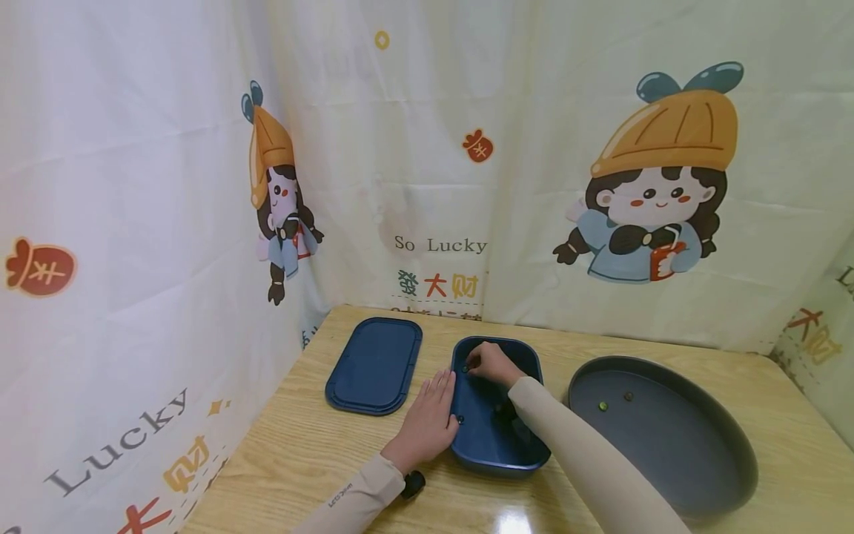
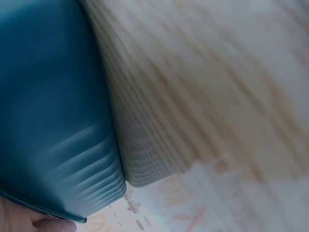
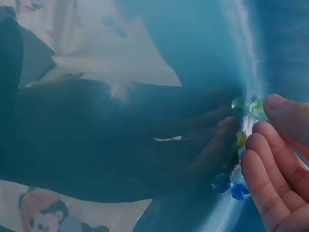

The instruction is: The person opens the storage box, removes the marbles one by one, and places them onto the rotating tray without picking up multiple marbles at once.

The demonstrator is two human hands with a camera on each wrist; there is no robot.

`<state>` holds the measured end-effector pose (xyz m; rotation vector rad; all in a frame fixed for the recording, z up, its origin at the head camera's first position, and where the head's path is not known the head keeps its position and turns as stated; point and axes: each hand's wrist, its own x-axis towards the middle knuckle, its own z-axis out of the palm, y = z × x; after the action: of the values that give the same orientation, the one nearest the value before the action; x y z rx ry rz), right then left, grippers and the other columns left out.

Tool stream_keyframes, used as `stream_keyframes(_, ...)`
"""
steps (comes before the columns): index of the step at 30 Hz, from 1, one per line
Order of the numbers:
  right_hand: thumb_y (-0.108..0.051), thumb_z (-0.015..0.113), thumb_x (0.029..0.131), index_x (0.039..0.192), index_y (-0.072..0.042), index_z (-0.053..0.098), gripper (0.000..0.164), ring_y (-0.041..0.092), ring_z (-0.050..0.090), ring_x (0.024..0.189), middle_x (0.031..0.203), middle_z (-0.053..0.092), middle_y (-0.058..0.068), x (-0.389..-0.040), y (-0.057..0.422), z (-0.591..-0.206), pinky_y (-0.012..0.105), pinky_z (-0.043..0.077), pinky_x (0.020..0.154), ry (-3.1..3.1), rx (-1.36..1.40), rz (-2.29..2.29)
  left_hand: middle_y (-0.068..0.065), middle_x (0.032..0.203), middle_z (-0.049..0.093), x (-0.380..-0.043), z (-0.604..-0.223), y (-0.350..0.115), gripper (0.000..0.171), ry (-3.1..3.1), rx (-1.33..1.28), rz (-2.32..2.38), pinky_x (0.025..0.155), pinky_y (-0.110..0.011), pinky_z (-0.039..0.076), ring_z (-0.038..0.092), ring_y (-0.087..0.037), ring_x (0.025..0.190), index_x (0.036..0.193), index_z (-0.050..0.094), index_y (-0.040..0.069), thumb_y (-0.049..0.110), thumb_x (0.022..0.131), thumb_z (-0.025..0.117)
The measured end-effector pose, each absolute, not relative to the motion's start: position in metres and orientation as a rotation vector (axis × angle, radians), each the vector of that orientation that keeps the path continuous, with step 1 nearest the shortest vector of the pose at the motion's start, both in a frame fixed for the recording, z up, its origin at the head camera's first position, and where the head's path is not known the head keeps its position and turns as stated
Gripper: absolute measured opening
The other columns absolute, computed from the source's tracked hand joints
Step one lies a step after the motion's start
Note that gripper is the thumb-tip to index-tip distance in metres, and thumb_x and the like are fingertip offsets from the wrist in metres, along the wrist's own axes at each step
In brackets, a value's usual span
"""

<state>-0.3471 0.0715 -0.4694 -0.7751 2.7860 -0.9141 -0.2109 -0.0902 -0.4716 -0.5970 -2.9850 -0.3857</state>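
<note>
In the head view a deep blue rectangular box (image 1: pixel 494 463) stands mid-table. My left hand (image 1: pixel 427 423) lies along its left side, fingers extended and touching the rim; in the left wrist view fingertips (image 2: pixel 55 225) show at the box's edge. My right hand (image 1: pixel 495 363) reaches inside, near the far left wall. In the right wrist view its thumb and index finger pinch a green marble (image 3: pixel 258 110). A yellow marble (image 3: pixel 240 140), partly hidden, and a blue marble (image 3: pixel 239 192) sit beside the other fingertips. Another small marble (image 1: pixel 460 420) shows near my left thumb.
A flat blue lid (image 1: pixel 375 363) lies left of the box. To the right is a dark grey oval tray (image 1: pixel 674 445) with a green marble (image 1: pixel 603 406) and a dark marble (image 1: pixel 629 396) in it. Printed curtains (image 1: pixel 534 282) hang behind the wooden table (image 1: pixel 300 415).
</note>
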Motion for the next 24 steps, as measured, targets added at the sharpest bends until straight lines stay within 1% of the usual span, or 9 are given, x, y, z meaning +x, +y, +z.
stream_keyframes(4,0.000,0.072,0.078,0.087,0.000,0.073,0.010,0.013,0.064,0.070,0.081,0.071,0.009,-0.3464,0.0706,-0.4713,0.028,0.056,0.067,2.766,-0.818,-0.914,-0.011,0.157,0.019,-0.2111,-0.4725,-0.0902,0.064,-2.988,-0.601,-0.388,0.119,-0.045,0.017,0.016,-0.026,0.146,0.150,0.017,0.003,0.025,0.095,0.041)
stream_keyframes(9,0.000,0.071,0.078,0.090,0.001,0.073,0.012,0.013,0.064,0.071,0.083,0.071,0.010,-0.3463,0.0726,-0.4724,0.029,0.057,0.068,2.708,-0.916,-0.929,-0.012,0.157,0.020,-0.2114,-0.4722,-0.0904,0.063,-2.985,-0.603,-0.392,0.118,-0.045,0.018,0.017,-0.027,0.146,0.150,0.018,0.002,0.024,0.095,0.041)
stream_keyframes(13,-0.001,0.072,0.078,0.089,0.000,0.073,0.011,0.009,0.063,0.068,0.080,0.070,0.007,-0.3461,0.0762,-0.4711,0.027,0.056,0.064,2.661,-1.027,-0.947,-0.013,0.157,0.021,-0.2116,-0.4710,-0.0912,0.063,-2.979,-0.601,-0.385,0.118,-0.045,0.019,0.018,-0.027,0.146,0.150,0.019,0.001,0.024,0.095,0.042)
stream_keyframes(15,-0.001,0.072,0.078,0.088,-0.002,0.073,0.011,0.008,0.063,0.068,0.079,0.070,0.006,-0.3462,0.0769,-0.4710,0.025,0.056,0.064,2.645,-1.040,-0.958,-0.013,0.156,0.022,-0.2116,-0.4702,-0.0916,0.064,-2.975,-0.602,-0.383,0.118,-0.045,0.020,0.019,-0.028,0.146,0.150,0.019,0.001,0.024,0.095,0.042)
stream_keyframes(20,0.003,0.072,0.076,0.087,-0.002,0.073,0.012,0.011,0.065,0.070,0.080,0.071,0.007,-0.3457,0.0748,-0.4742,0.026,0.056,0.066,2.604,-1.004,-0.982,-0.013,0.156,0.021,-0.2109,-0.4685,-0.0916,0.064,-2.969,-0.607,-0.383,0.118,-0.045,0.019,0.019,-0.028,0.146,0.149,0.019,0.000,0.023,0.095,0.043)
stream_keyframes(24,0.002,0.075,0.073,0.083,-0.004,0.073,0.012,0.007,0.062,0.066,0.077,0.070,0.006,-0.3438,0.0736,-0.4778,0.020,0.053,0.062,2.583,-1.001,-0.985,-0.014,0.156,0.023,-0.2097,-0.4684,-0.0908,0.063,-2.961,-0.619,-0.384,0.118,-0.045,0.020,0.020,-0.029,0.145,0.149,0.020,0.000,0.022,0.095,0.043)
